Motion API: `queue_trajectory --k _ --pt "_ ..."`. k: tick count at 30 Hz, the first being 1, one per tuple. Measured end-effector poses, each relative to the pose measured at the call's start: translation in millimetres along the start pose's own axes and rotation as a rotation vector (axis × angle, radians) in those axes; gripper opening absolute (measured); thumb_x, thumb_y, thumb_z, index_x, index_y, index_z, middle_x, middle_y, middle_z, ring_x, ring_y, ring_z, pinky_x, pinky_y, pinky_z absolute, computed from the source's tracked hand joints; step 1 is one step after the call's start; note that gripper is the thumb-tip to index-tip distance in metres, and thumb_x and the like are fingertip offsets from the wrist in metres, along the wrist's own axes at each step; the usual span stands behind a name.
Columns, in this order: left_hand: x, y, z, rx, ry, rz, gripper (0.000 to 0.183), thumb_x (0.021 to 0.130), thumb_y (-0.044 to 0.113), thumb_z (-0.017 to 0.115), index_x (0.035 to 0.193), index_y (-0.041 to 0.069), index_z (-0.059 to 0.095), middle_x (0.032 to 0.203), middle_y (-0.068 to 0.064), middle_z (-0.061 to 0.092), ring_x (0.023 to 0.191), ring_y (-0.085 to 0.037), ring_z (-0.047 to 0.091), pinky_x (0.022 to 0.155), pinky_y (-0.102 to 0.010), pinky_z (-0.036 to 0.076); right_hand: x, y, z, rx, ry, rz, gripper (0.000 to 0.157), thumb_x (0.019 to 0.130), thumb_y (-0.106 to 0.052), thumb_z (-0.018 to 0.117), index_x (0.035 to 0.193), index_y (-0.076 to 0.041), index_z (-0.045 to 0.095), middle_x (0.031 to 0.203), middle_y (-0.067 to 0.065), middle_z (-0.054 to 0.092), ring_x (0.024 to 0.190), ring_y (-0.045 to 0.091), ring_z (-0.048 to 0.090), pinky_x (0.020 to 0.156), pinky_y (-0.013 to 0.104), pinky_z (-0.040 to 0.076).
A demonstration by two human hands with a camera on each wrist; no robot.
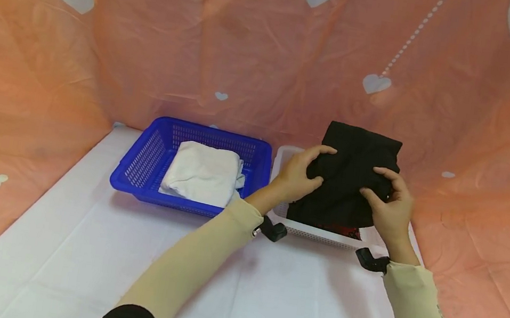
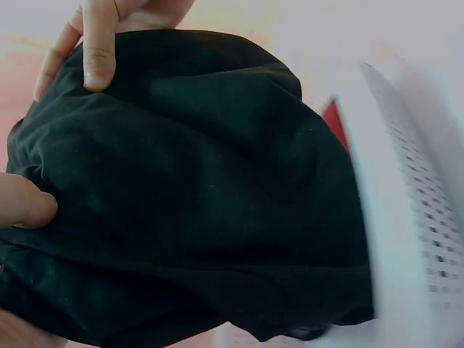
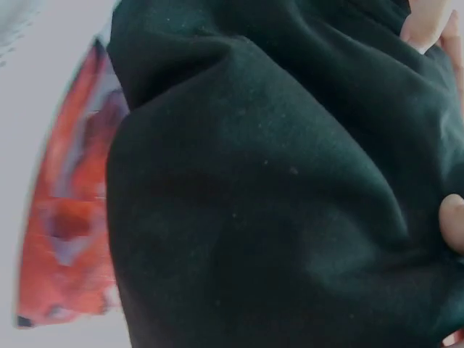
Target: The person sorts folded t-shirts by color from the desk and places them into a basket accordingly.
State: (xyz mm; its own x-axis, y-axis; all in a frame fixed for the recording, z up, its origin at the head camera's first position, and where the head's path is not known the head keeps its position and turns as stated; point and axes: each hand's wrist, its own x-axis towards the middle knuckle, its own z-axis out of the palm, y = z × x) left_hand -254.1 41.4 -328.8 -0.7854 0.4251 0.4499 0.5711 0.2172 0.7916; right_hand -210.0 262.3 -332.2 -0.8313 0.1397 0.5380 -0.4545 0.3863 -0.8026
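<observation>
A folded black cloth [image 1: 349, 177] is held up by both hands over the white basket [image 1: 322, 236] on the right. My left hand [image 1: 299, 173] pinches its left side between thumb and fingers. On the opposite side, my right hand [image 1: 391, 206] grips the cloth the same way. In the left wrist view the black cloth [image 2: 188, 181] hangs in loose folds beside the basket's perforated wall [image 2: 406, 188]. A red patterned cloth [image 3: 69, 217] lies in the white basket, mostly covered by the black one in the head view.
Left of the white basket stands a blue basket [image 1: 135, 186] with a folded white cloth [image 1: 202, 173] in it. Both baskets sit on a white-covered table [image 1: 256, 299]. An orange curtain with white hearts [image 1: 250, 45] hangs behind and at the sides.
</observation>
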Motion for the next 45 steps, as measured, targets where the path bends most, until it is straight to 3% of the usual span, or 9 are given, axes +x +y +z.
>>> queue_trajectory --k 8,15,24,28,32,38,40,42,45 --pt "-6.6 -26.4 23.8 0.041 -0.041 -0.099 0.06 0.086 -0.001 0.065 0.139 0.021 0.045 0.146 -0.003 0.048 0.131 -0.02 0.049 0.107 -0.037 0.042 -15 36 -2.5 -0.105 -0.032 0.098 0.047 0.081 0.004 0.072 0.125 -0.005 0.06 0.103 -0.021 0.059 0.09 -0.005 0.061 0.073 0.009 0.05" --pt "-9.4 -40.5 29.3 0.054 -0.047 -0.173 0.06 0.088 0.0 0.065 0.139 0.022 0.045 0.148 -0.003 0.045 0.136 -0.02 0.044 0.11 -0.039 0.039 -14 52 0.0 -0.11 -0.116 0.134 0.046 0.083 0.001 0.071 0.127 -0.004 0.057 0.102 -0.02 0.058 0.087 -0.005 0.061 0.068 0.011 0.052" --pt "-8.1 -63.9 34.2 0.062 -0.012 -0.271 0.061 0.087 0.002 0.066 0.141 0.023 0.045 0.147 -0.005 0.047 0.133 -0.022 0.046 0.108 -0.04 0.041 -5 71 11.3 -0.137 -0.175 0.202 0.044 0.086 -0.003 0.069 0.129 -0.005 0.056 0.113 -0.001 0.054 0.086 -0.005 0.058 0.069 0.011 0.051" --pt "-7.4 -73.3 36.3 0.066 -0.002 -0.337 0.062 0.085 0.001 0.066 0.14 0.022 0.047 0.146 -0.007 0.048 0.133 -0.023 0.047 0.106 -0.04 0.042 -3 81 15.0 -0.125 -0.204 0.217 0.043 0.088 -0.003 0.066 0.13 -0.004 0.055 0.113 0.0 0.055 0.085 -0.006 0.058 0.067 0.011 0.051" --pt "-5.1 -77.7 39.7 0.076 -0.03 -0.413 0.062 0.085 0.001 0.067 0.14 0.021 0.048 0.146 -0.008 0.048 0.133 -0.025 0.046 0.106 -0.042 0.042 -3 89 17.0 -0.156 -0.231 0.225 0.043 0.089 -0.004 0.065 0.131 -0.006 0.056 0.11 0.001 0.058 0.08 -0.007 0.058 0.063 0.014 0.051" --pt "-1.2 -79.2 49.3 0.182 -0.138 -0.491 0.067 0.083 0.0 0.068 0.143 0.018 0.045 0.143 -0.015 0.048 0.127 -0.026 0.05 0.102 -0.037 0.045 -3 96 12.2 -0.3 -0.267 0.283 0.046 0.09 -0.008 0.064 0.134 -0.009 0.054 0.117 0.022 0.059 0.066 -0.002 0.056 0.058 0.015 0.047" --pt "-1.2 -79.1 52.2 0.242 -0.182 -0.516 0.067 0.083 0.0 0.067 0.144 0.017 0.044 0.142 -0.015 0.046 0.124 -0.025 0.052 0.098 -0.035 0.047 -4 97 10.5 -0.35 -0.291 0.305 0.046 0.091 -0.01 0.063 0.136 -0.009 0.052 0.127 0.025 0.055 0.075 0.006 0.059 0.063 0.017 0.047" --pt "-1.5 -78.6 53.9 0.282 -0.222 -0.539 0.066 0.084 0.002 0.067 0.144 0.018 0.043 0.143 -0.015 0.045 0.122 -0.024 0.053 0.096 -0.034 0.048 -4 98 9.4 -0.381 -0.323 0.328 0.046 0.093 -0.012 0.062 0.138 -0.008 0.05 0.137 0.025 0.049 0.095 0.018 0.06 0.077 0.023 0.048" --pt "-2.2 -78.5 55.2 0.311 -0.269 -0.572 0.064 0.086 0.006 0.066 0.144 0.019 0.042 0.143 -0.014 0.044 0.121 -0.023 0.053 0.096 -0.034 0.048 -4 98 9.4 -0.407 -0.378 0.366 0.047 0.095 -0.015 0.059 0.139 -0.006 0.047 0.147 0.027 0.039 0.125 0.035 0.044 0.099 0.042 0.041"
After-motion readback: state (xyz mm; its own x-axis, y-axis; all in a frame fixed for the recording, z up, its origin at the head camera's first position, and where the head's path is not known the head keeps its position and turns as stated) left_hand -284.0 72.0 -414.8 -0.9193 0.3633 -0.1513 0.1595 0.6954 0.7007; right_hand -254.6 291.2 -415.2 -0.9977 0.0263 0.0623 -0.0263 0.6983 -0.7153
